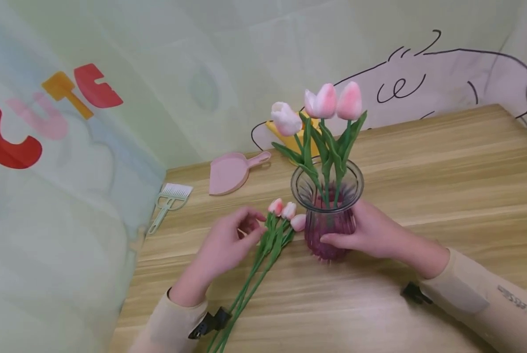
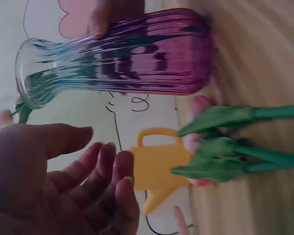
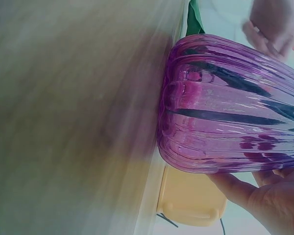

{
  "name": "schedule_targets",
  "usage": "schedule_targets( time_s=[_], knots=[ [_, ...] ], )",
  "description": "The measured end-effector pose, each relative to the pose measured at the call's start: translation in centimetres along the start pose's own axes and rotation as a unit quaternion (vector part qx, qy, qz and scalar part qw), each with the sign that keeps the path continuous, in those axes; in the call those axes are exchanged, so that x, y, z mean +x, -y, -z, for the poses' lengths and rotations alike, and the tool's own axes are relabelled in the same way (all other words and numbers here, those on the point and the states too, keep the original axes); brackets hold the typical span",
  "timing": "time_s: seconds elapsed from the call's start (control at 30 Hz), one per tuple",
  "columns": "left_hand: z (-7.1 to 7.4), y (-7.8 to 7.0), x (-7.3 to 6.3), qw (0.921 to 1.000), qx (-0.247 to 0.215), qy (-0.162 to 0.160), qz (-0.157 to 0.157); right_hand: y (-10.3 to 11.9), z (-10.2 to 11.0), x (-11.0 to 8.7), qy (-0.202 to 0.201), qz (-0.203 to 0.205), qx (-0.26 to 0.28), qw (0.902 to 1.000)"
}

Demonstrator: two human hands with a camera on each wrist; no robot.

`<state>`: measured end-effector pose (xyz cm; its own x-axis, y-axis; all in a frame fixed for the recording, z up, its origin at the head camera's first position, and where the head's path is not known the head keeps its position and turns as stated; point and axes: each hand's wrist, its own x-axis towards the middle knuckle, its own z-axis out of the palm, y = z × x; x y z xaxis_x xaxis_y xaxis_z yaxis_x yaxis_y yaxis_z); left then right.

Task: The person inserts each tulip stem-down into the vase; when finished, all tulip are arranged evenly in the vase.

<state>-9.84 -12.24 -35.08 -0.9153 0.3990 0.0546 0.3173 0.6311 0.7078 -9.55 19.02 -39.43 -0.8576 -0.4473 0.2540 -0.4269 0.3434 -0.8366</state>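
Note:
A ribbed glass vase (image 1: 327, 230), clear at the rim and purple below, stands upright on the table. Three pink-and-white tulips (image 1: 326, 103) with green leaves rise out of it. My right hand (image 1: 375, 233) grips the vase's body from the right, its thumb across the front. To the left of the vase lie three more tulips (image 1: 288, 211), heads toward the back and long stems toward me. My left hand (image 1: 228, 240) hovers beside their heads and leaves, fingers loosely bent. In the left wrist view this hand (image 2: 73, 181) holds nothing.
A pink dustpan (image 1: 229, 174) and a small pale green brush (image 1: 171, 201) lie at the back left of the wooden table (image 1: 444, 196). Behind the vase is a yellow watering can (image 2: 159, 164). Printed wall coverings border the table behind and at left.

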Motion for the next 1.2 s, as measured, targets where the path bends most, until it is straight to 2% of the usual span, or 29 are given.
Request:
schedule_targets(
  time_s=[0.1,0.23,0.43,0.53,0.7,0.8,0.97,1.2],
  knots=[
    [-0.9,1.2,-0.9,0.9989,0.029,0.036,0.014,0.0,0.1,-0.1,0.001,-0.006,-0.004,1.0],
    [-1.8,2.6,-1.4,0.9951,0.075,0.058,0.028,-0.1,0.4,-0.4,0.001,-0.014,-0.013,0.9998],
    [-2.3,3.8,-1.9,0.9777,0.191,0.062,0.061,0.0,0.5,-0.6,-0.004,-0.013,-0.017,0.9998],
    [-2.2,4.2,-2.1,0.9699,0.219,0.087,0.06,0.0,0.4,-0.5,-0.004,-0.006,-0.019,0.9998],
    [-1.6,4.3,-2.5,0.9556,0.241,0.164,0.043,0.0,0.4,-0.4,-0.002,-0.008,-0.018,0.9998],
    [-1.4,4.3,-2.7,0.951,0.241,0.19,0.041,0.2,0.4,-0.4,-0.001,-0.016,-0.014,0.9998],
    [-1.2,4.3,-2.8,0.9501,0.242,0.193,0.037,0.2,0.3,-0.3,-0.002,-0.01,-0.016,0.9998],
    [-0.6,4.2,-2.9,0.9551,0.228,0.188,0.025,0.0,0.1,-0.1,-0.001,-0.002,-0.016,0.9999]
  ],
)
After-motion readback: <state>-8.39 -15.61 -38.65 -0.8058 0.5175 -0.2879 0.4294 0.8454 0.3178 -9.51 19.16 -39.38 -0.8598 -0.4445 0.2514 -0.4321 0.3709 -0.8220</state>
